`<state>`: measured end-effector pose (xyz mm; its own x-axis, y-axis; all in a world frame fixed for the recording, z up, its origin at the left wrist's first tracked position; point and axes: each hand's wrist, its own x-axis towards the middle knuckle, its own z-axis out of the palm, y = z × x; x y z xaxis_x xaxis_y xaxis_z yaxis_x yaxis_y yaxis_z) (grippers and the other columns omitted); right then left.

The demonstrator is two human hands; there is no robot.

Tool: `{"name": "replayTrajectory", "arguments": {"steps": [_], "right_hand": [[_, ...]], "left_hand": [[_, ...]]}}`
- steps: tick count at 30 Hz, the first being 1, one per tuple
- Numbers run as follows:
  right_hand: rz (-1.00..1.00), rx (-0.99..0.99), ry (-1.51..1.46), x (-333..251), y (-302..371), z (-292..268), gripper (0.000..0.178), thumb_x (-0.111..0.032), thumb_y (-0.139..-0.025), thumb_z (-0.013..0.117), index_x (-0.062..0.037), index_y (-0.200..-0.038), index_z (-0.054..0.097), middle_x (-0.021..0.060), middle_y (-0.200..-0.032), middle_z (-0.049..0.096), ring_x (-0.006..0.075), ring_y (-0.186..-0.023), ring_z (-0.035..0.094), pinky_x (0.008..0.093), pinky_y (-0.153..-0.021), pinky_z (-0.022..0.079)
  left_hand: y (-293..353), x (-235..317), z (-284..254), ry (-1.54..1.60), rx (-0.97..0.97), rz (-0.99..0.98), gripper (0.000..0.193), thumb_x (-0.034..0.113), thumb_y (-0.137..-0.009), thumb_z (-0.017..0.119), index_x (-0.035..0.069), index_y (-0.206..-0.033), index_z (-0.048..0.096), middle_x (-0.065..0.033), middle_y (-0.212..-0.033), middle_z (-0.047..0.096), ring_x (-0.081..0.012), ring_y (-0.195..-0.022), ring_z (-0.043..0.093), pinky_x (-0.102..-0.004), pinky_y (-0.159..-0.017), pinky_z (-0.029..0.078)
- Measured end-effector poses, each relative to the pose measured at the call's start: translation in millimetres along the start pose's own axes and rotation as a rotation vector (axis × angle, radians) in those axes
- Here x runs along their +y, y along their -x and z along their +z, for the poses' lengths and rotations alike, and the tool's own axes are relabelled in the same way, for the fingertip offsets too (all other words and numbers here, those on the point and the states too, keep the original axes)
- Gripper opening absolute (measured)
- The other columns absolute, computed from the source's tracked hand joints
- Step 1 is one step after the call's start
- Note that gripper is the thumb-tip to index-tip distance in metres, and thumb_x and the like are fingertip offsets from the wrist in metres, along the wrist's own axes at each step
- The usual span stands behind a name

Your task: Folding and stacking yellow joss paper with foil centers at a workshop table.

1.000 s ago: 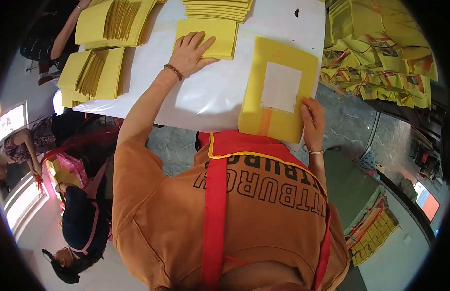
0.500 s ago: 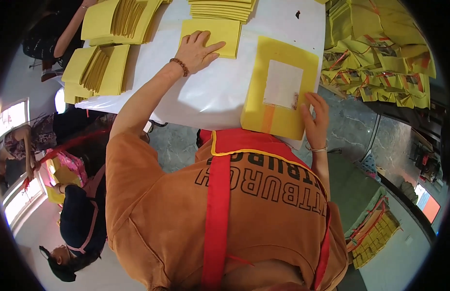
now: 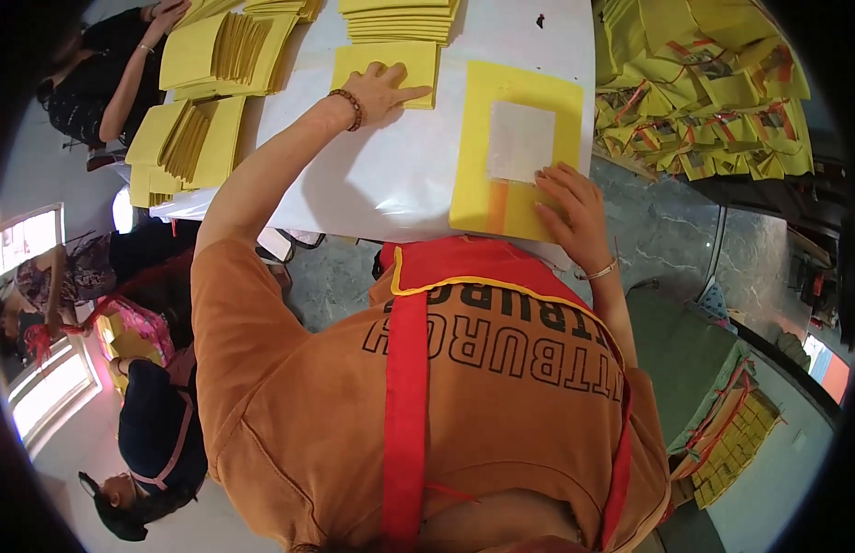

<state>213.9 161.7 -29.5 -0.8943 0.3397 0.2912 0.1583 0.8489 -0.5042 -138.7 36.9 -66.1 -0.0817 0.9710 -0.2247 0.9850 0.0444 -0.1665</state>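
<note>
Two bare hands are over a white table (image 3: 372,189). The left hand (image 3: 374,95), fingers spread wide, lies on a small folded yellow paper (image 3: 418,70). The right hand (image 3: 575,212), loosely open, touches the right side of a larger yellow sheet (image 3: 475,147) with a white patch (image 3: 521,141), near the table's front edge. The step seems to be steadying papers; lifting the sheet would call for fingertips under its rim.
</note>
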Motion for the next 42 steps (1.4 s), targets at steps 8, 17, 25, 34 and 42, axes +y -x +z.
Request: {"name": "replayTrajectory", "arguments": {"steps": [8, 17, 25, 34, 42], "right_hand": [[0.001, 0.028, -0.232, 13, 1, 15, 0.021, -0.01, -0.078, 0.063, -0.005, -0.099, 0.063, 0.0071, -0.112, 0.058, 0.0292, -0.114, 0.049, 0.038, -0.092, 0.042], [0.074, 0.031, -0.308, 18, 8, 20, 0.023, -0.01, -0.079, 0.063, -0.0053, -0.101, 0.063, 0.0076, -0.112, 0.058, 0.0289, -0.116, 0.047, 0.0374, -0.095, 0.039], [0.143, 0.006, -0.484, 27, 11, 19, 0.02, -0.014, -0.087, 0.054, -0.0047, -0.102, 0.063, 0.006, -0.115, 0.058, 0.0257, -0.12, 0.043, 0.0355, -0.099, 0.035], [0.219, -0.045, -0.752, 28, 10, 13, 0.044, -0.03, -0.097, 0.029, -0.0022, -0.101, 0.063, 0.0091, -0.118, 0.056, 0.0261, -0.125, 0.037, 0.0358, -0.105, 0.026], [0.215, -0.031, -0.805, 28, 11, 12, 0.047, -0.033, -0.097, 0.027, -0.002, -0.101, 0.062, 0.0102, -0.118, 0.056, 0.0264, -0.125, 0.037, 0.0355, -0.105, 0.026]], "left_hand": [[-2, -9, -1, -0.113, 0.047, 0.082, 0.052, 0.03, -0.086, 0.051, 0.037, -0.134, 0.032, -0.0059, -0.121, 0.045, -0.0253, -0.108, 0.048, -0.0439, -0.083, 0.042], [36, 102, -52, 0.375, 0.509, 0.443, 0.04, 0.025, -0.074, 0.065, 0.007, -0.109, 0.057, -0.0081, -0.094, 0.057, -0.0226, -0.087, 0.054, -0.0339, -0.071, 0.043], [64, 137, -64, 0.612, 0.431, 0.457, 0.028, 0.013, -0.076, 0.064, 0.002, -0.101, 0.059, -0.0108, -0.089, 0.057, -0.0268, -0.079, 0.054, -0.0339, -0.069, 0.045], [49, 124, -63, 0.89, 0.263, 0.421, 0.012, 0.011, -0.083, 0.059, -0.001, -0.082, 0.061, -0.0121, -0.069, 0.054, -0.0291, -0.068, 0.053, -0.0355, -0.061, 0.044], [45, 121, -62, 1.019, 0.176, 0.353, 0.013, 0.011, -0.082, 0.056, -0.001, -0.08, 0.061, -0.0123, -0.069, 0.056, -0.0263, -0.063, 0.055, -0.0338, -0.057, 0.044]]}}
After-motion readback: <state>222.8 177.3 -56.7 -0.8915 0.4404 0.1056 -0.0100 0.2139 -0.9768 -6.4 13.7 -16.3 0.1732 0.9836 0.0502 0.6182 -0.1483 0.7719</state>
